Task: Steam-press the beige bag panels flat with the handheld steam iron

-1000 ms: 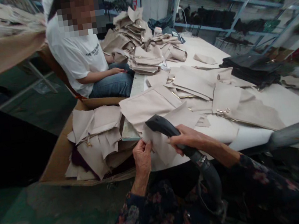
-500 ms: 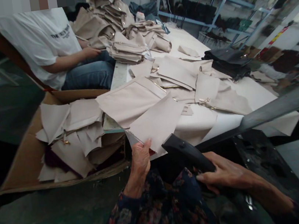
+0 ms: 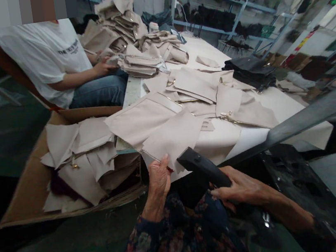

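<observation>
My left hand [image 3: 158, 181] pinches the near edge of a beige leather-like panel [image 3: 174, 135] between thumb and fingers. A small dark red bit shows beside the thumb. In my right hand [image 3: 240, 186] is a black hand-held blower [image 3: 203, 165] with a flattened nozzle, the fingers wrapped round its body. Its mouth points up and left at the panel's near right edge, close to it. Whether nozzle and panel touch is not clear. The panel's far part lies over other beige pieces [image 3: 141, 117] on the white table [image 3: 247, 137].
A cardboard box [image 3: 24, 192] of beige pieces stands at left. Behind it sits a co-worker [image 3: 46, 59] holding something small. Beige stacks [image 3: 140, 61], black folded pieces [image 3: 249, 70] and metal-trimmed pieces [image 3: 230, 100] cover the table. A grey metal bar [image 3: 307, 117] slants across the right.
The blower and my right hand have shifted slightly left and up, nearer the panel's edge. My left hand keeps its pinch. The co-worker's hands have moved, and the view has shifted a little.
</observation>
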### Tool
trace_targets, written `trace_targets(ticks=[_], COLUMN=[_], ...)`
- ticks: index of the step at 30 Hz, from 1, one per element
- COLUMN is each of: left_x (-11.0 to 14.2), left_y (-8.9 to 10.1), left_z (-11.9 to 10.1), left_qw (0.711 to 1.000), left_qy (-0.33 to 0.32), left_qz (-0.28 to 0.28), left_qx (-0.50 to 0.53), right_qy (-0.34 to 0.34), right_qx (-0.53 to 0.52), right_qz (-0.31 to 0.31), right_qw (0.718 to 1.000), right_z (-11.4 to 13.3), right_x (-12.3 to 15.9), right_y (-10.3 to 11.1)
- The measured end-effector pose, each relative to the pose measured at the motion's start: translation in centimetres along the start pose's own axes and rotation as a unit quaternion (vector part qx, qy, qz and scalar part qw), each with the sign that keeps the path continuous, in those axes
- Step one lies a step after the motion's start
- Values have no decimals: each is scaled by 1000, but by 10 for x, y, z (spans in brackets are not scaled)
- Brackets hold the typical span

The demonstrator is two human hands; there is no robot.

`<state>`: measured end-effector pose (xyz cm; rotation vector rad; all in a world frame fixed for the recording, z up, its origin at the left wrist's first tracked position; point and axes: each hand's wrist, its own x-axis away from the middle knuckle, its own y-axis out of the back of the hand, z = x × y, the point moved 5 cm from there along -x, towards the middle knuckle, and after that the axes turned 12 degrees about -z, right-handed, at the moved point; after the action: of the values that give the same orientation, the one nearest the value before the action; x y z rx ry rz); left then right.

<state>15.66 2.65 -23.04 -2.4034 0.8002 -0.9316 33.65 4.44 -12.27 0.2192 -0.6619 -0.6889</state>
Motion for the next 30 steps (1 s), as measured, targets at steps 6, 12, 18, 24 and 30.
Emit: trace_targets(ticks=[6, 12, 18, 24, 30], left_x=[6, 1, 5, 7, -6], left_y=[4, 1, -2, 6, 48], left_z=[7, 7, 5, 15, -36], left_qw=[1000, 999, 1000, 997, 970], left_qy=[7, -1, -4, -29, -103], left_qz=[-24, -40, -14, -2, -12], left_qx=[8, 6, 0, -75, -218], right_qy=[34, 17, 18, 38, 47], right_qx=[20, 27, -8, 1, -6], right_qz=[-95, -69, 11, -80, -30], right_qw=[995, 997, 1000, 996, 998], right_z=[12, 6, 4, 11, 27], right_x=[-23, 20, -2, -39, -25], right_y=[24, 34, 1, 28, 39])
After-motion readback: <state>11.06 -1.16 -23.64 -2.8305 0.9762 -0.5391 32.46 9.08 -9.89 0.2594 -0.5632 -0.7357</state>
